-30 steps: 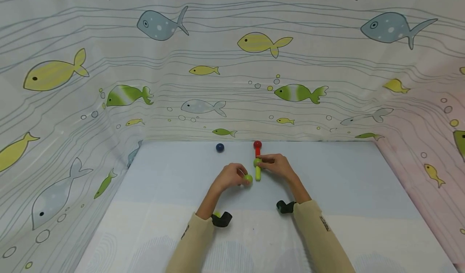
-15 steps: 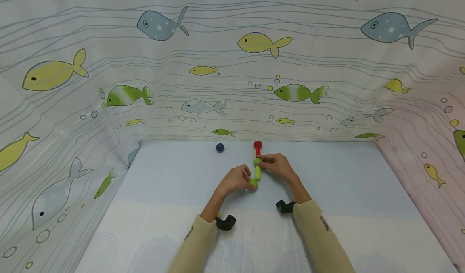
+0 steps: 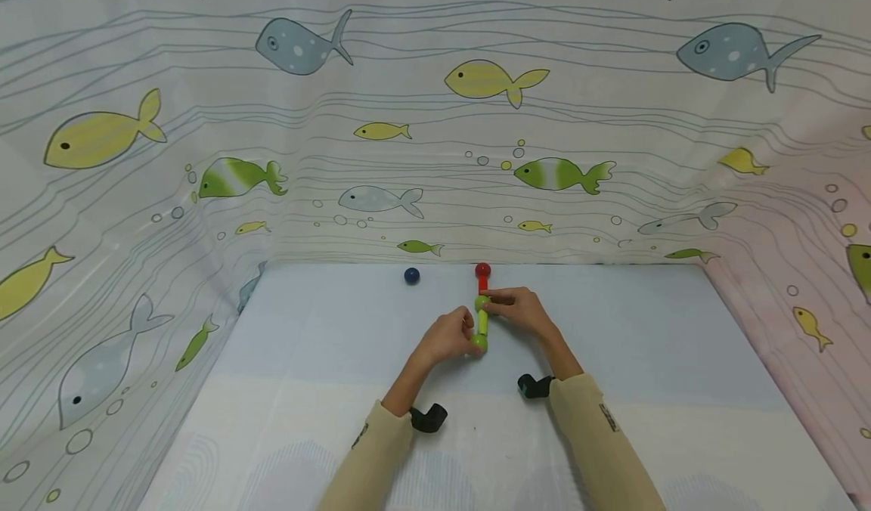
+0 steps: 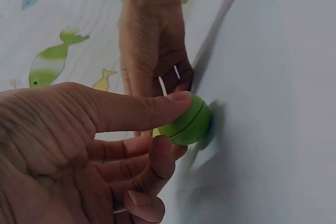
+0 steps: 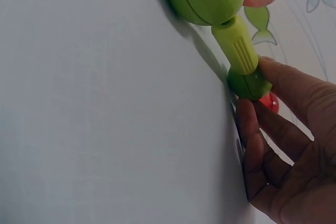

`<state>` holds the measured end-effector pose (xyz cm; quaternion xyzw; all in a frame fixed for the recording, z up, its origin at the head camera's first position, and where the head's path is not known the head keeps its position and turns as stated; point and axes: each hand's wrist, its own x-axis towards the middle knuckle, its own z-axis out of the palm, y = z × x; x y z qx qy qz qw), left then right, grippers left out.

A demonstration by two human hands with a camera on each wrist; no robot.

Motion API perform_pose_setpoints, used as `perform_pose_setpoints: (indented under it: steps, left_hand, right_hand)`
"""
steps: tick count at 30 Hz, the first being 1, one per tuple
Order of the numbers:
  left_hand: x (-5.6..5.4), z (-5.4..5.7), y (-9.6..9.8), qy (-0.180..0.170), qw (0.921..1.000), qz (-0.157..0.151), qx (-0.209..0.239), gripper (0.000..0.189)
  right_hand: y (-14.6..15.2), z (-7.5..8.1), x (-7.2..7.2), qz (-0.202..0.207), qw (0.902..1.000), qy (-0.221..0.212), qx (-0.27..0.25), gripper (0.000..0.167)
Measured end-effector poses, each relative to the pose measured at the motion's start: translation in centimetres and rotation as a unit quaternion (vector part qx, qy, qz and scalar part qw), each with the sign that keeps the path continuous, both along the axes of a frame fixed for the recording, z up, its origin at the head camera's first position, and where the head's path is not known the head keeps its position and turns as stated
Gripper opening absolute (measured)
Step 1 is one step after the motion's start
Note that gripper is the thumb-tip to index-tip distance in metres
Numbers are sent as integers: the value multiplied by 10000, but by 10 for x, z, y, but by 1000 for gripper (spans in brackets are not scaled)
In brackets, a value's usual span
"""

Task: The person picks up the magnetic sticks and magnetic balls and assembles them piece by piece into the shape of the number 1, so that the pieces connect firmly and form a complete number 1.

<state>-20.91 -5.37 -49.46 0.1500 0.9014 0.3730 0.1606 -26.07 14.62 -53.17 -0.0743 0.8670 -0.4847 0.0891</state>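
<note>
My left hand (image 3: 447,336) pinches a green ball (image 4: 190,124) between thumb and fingers, at the near end of a yellow-green rod (image 5: 236,44). In the right wrist view, ball and rod end meet; whether they are joined I cannot tell. My right hand (image 3: 522,308) pinches a second green ball (image 5: 248,83) at the rod's far end. Beyond it a red rod (image 3: 483,284) leads to a red ball (image 3: 482,270), all in one line on the table. In the left wrist view the left hand covers most of the rod.
A dark blue ball (image 3: 411,276) lies near the table's back edge, left of the red ball. The pale table (image 3: 327,329) is bounded by fish-print cloth (image 3: 435,216) at the back and sides. A black wrist camera (image 3: 534,386) sits on the right sleeve.
My left hand has moved right with its green ball, from beside the rod to the rod's near end. The right hand has stayed on the other green ball.
</note>
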Motion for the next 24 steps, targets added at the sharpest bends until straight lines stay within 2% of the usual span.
perform_pose_setpoints:
  steps: [12,17,24]
  left_hand:
    - [-2,-8,3,60,9999,-50,-78,29]
    - [-1,-10,1,106,9999,-111,43,27]
    - [-1,-16,-1,223,9994,-135,248,26]
  right_hand:
    - [-1,-1,2,-31,10000,21,-51,37]
    - [-1,-4,4,-6,9999,101,-39,38]
    - [0,-2,9,279,9988,347,-220,43]
